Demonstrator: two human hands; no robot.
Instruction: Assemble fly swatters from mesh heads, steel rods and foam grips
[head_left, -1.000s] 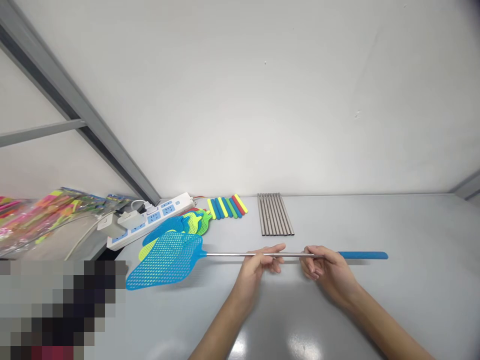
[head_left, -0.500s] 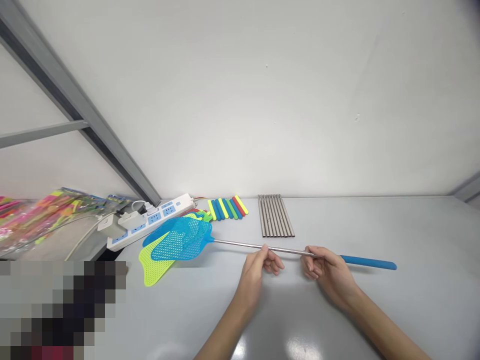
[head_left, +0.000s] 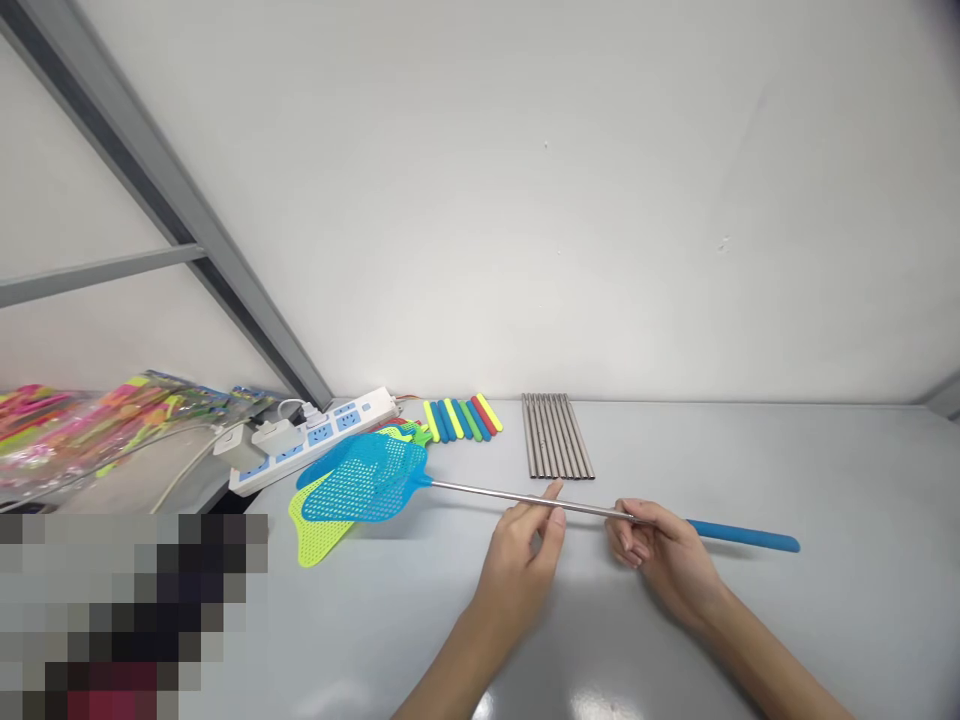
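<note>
While my right hand (head_left: 669, 558) is curled round the metal rod (head_left: 480, 491), my half-open left hand (head_left: 516, 562), its grip unclear, should support the rod lightly, further left.

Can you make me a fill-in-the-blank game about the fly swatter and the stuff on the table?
The handle beside the right hand is coloured ____.
The swatter head is full of little ____.
In the picture, the metal tubes lie to the ____ of the row of short coloured sticks.
The stick at the right end of that row is coloured ____.

Missing words: blue; holes; right; yellow.
</note>
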